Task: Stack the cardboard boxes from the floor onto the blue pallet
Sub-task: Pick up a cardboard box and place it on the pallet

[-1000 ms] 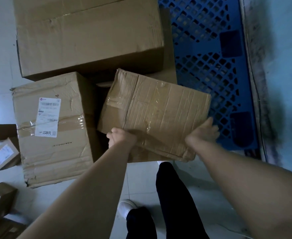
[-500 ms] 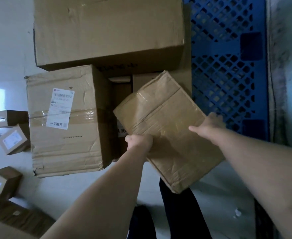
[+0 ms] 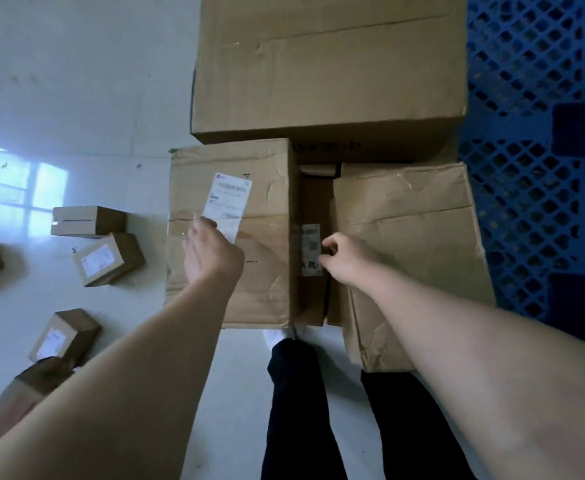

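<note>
The fingers (image 3: 326, 252) of the right hand (image 3: 348, 259) were curled at the left edge of the crumpled box (image 3: 412, 244), right over the gap beside it. Whether they gripped that edge or only touched it could not be told. The left hand (image 3: 211, 254) lay with relaxed, slightly bent fingers on or just above the top of the labelled box (image 3: 267, 209), near the white label (image 3: 230, 199), holding nothing. Between the two boxes a narrow box (image 3: 313, 292) stood low in the gap. At twelve o'clock sat the big box (image 3: 329, 64), close behind both. The bare grid of the blue pallet (image 3: 526, 188) ran from one to four o'clock, and the crumpled box seemed to rest at its near edge, with one corner overhanging toward the person's legs at six. Several small boxes (image 3: 107, 259) were scattered on the floor (image 3: 76, 98) from eight to nine o'clock, not yet stacked. The step in hand looked like seating the crumpled box. It would be done well by pushing it toward twelve until it sat square against the big box and fully on the pallet — flat palms on the soft, dented cardboard, not a pinch on an edge that could tear.
</note>
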